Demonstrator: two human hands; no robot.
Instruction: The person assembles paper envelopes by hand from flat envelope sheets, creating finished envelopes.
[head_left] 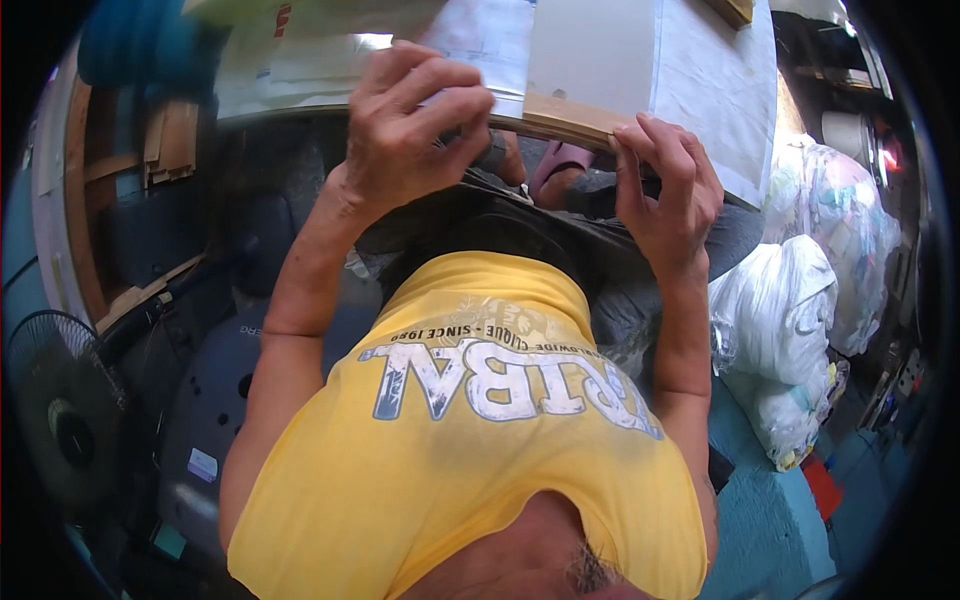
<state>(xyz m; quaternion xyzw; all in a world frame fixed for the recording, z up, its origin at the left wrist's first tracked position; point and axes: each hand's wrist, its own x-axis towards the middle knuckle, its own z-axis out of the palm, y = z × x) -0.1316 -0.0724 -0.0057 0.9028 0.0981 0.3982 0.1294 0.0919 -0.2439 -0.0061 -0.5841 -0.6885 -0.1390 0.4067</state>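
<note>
My left hand (415,125) is raised at the near edge of the worktable, with its fingers curled in toward the thumb. What it holds, if anything, I cannot tell. At the table edge to its right, my right hand (668,180) has thumb and index finger closed at the end of a thin wooden strip (572,112). Behind the strip lies a flat grey board (592,55), flanked by white printed sheets (690,80).
A blue ribbed object (135,45) is at the upper left. Full plastic bags (780,310) stand on the right. A fan (70,430) and a dark plastic chair (215,400) are on the left. My legs are under the table edge.
</note>
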